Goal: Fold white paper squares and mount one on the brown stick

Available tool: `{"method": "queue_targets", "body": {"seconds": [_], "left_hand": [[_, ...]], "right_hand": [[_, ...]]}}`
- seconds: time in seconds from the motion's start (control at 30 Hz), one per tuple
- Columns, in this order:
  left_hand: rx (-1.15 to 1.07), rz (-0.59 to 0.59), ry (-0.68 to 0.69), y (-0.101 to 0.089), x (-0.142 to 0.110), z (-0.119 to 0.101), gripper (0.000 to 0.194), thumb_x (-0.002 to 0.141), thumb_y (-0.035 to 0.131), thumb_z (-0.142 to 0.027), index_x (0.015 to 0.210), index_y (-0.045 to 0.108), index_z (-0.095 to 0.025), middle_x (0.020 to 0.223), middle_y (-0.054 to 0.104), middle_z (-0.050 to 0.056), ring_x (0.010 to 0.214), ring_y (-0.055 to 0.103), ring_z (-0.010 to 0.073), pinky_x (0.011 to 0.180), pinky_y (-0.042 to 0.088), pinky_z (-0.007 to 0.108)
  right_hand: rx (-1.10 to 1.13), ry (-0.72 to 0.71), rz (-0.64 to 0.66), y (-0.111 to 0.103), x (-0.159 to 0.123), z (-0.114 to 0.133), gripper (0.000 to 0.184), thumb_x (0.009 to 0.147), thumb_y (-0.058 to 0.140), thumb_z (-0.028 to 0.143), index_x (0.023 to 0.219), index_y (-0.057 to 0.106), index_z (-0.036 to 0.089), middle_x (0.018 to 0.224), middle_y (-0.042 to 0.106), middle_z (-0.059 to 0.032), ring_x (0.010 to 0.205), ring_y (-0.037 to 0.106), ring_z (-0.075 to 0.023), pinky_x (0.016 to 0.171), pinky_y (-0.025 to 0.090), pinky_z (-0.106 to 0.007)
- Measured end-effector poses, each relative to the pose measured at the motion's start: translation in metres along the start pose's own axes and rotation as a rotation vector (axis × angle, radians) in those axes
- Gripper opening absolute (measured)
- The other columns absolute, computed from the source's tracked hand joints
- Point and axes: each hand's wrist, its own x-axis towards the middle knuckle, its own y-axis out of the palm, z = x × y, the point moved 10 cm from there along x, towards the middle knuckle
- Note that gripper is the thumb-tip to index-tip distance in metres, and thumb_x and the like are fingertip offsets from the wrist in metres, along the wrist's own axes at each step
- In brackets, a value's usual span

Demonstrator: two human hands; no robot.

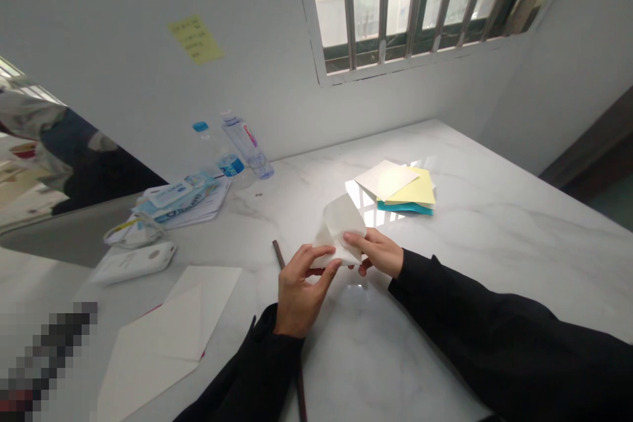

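Observation:
A folded sheet of off-white paper (340, 227) stands between my hands above the white marble table (494, 211). My left hand (299, 290) pinches its lower left part between thumb and fingers. My right hand (376, 252) grips its right side, with the thumb lying along the lower fold. Below my left hand, a thin dark wooden stick (278, 254) lies on the table, its middle hidden by my hand and forearm. Both of my arms are in black sleeves.
A stack of cream, yellow and teal paper (395, 188) lies beyond my hands. Off-white paper sheets (168, 336) lie at lower left, near a white plastic device (133, 262). Two plastic bottles (242, 145) and a pile of printed papers (182, 204) stand further back, by the wall.

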Motion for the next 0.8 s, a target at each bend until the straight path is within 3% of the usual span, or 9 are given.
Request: {"method": "queue_targets", "body": {"seconds": [0.13,0.3,0.47,0.67,0.8], "left_hand": [[-0.006,0.018,0.046,0.001,-0.001,-0.004,0.022,0.088,0.076,-0.026,0.109,0.071,-0.026,0.103,0.064,0.002,0.094,0.067,0.0161,0.069,0.063,0.022],[-0.016,0.025,0.062,0.001,-0.002,-0.003,0.026,0.087,0.077,-0.024,0.112,0.070,-0.028,0.103,0.064,0.001,0.095,0.066,0.0161,0.068,0.062,0.020],[-0.025,-0.004,0.031,-0.001,-0.002,0.000,0.022,0.087,0.078,-0.025,0.107,0.072,-0.026,0.102,0.063,0.001,0.094,0.067,0.0160,0.069,0.063,0.021],[0.006,-0.023,0.049,-0.002,-0.001,-0.005,0.013,0.088,0.076,-0.025,0.101,0.075,-0.025,0.097,0.062,0.001,0.084,0.067,0.0133,0.068,0.064,0.022],[0.040,-0.031,0.059,-0.002,-0.001,-0.006,0.015,0.089,0.075,-0.026,0.104,0.077,-0.025,0.098,0.063,0.000,0.081,0.070,0.0130,0.071,0.066,0.024]], "right_hand": [[-0.017,0.018,-0.064,-0.007,0.002,-0.004,0.042,0.090,0.058,0.054,0.094,0.067,0.013,0.065,0.057,0.0002,0.055,0.056,-0.0122,0.041,0.048,-0.020],[-0.062,-0.039,0.037,0.001,0.004,0.001,0.031,0.080,0.069,0.041,0.091,0.067,0.012,0.066,0.059,0.0008,0.050,0.051,-0.0087,0.041,0.044,-0.020],[-0.091,-0.039,0.031,0.001,0.002,0.004,0.038,0.073,0.071,0.035,0.104,0.066,0.013,0.082,0.065,-0.0028,0.060,0.055,-0.0104,0.044,0.048,-0.020],[-0.108,-0.033,0.106,0.007,0.000,0.005,0.026,0.075,0.069,0.033,0.090,0.067,0.013,0.070,0.058,0.0004,0.058,0.052,-0.0098,0.045,0.046,-0.019],[-0.058,0.020,0.139,0.010,-0.002,0.002,0.023,0.077,0.066,0.033,0.091,0.065,0.015,0.073,0.059,-0.0008,0.065,0.059,-0.0127,0.046,0.048,-0.019]]}}
